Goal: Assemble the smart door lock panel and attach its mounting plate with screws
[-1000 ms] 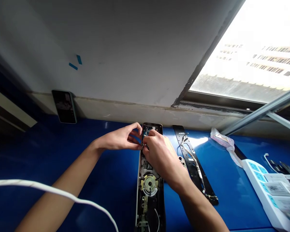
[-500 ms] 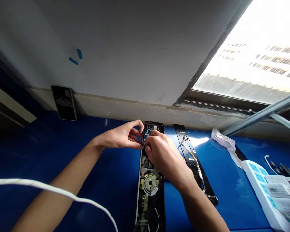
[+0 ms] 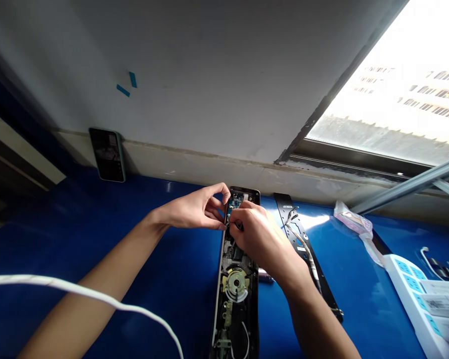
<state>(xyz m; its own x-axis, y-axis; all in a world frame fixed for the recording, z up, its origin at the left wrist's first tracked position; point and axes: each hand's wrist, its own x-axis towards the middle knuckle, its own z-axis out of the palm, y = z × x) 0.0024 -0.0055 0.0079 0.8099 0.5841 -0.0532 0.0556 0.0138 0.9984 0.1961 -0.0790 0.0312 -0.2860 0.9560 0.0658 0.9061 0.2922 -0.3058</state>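
1. Two hands work at one long, uncovered housing (image 3: pixel 257 309), which lies lengthwise on the blue desk (image 3: pixel 164 309), its far end near the wall.
2. Left hand (image 3: pixel 200 207): thumb and forefinger spread in a curve, both tips at the housing's left rim.
3. Right hand (image 3: pixel 256 229): fingers curled over the near end of one blue circuit board (image 3: pixel 235 202); I cannot tell whether they pinch anything.
4. Inside the housing, nearer the person: one round metal disc (image 3: pixel 236 283) and one thin white wire (image 3: pixel 247 334).
5. Right of the housing: one black perforated panel (image 3: pixel 325 281) with one wrapped cable (image 3: pixel 307 247) along it.
6. Farther right: one plastic bag (image 3: pixel 353 219) and one white power strip (image 3: pixel 400 284).
7. Left: one phone (image 3: pixel 108 155), leaning on the wall below two blue tape strips (image 3: pixel 123 90).
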